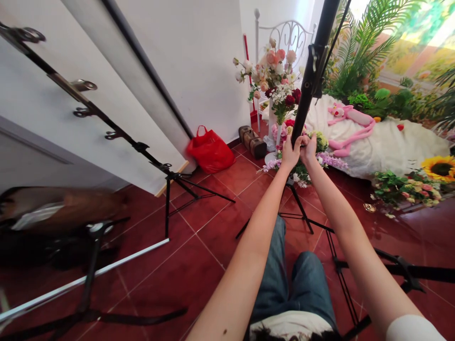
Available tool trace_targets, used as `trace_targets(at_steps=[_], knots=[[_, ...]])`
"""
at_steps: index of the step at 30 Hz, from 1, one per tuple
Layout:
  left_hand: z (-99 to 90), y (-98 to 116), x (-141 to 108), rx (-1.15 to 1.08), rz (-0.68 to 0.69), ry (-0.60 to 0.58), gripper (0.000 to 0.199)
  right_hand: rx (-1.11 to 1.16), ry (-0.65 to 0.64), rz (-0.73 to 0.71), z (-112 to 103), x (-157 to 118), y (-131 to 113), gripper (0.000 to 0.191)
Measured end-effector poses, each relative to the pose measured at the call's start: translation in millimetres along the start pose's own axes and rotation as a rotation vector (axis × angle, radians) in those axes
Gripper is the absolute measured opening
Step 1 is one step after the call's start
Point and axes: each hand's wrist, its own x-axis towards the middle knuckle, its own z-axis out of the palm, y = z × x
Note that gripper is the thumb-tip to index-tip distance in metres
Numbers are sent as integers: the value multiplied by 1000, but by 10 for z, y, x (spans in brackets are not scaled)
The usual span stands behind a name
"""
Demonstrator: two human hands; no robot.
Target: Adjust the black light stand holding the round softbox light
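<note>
A black light stand [303, 102] rises in front of me, its tube leaning to the upper right and its legs spread on the floor. My left hand [292, 150] is closed around the lower tube. Close beside it, my right hand [308, 148] is closed with its fingers bent at the stand's side, apparently at a clamp or knob, which the fingers hide. Higher on the tube sits a black clamp joint [314, 66]. Behind the hands lie pink, yellow and purple flowers [333, 161], partly covered by the stand and hands.
Another black tripod stand [173, 175] leans at left, near a red bag [212, 150] and a brown case [253, 142]. Stand legs [401, 270] cross the floor at right. A pink plush toy [355, 118] lies on white fabric [394, 149]. A white rod [117, 265] lies lower left.
</note>
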Motion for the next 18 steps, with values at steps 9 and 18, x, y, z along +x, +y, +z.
trace_targets(at_steps=[9, 18], knots=[[-11, 33, 0, -38, -21, 1, 61, 449, 174, -192, -577, 249, -673, 49], [-72, 63, -65, -65, -37, -38, 52, 323, 244, -268, -346, 638, -557, 36]])
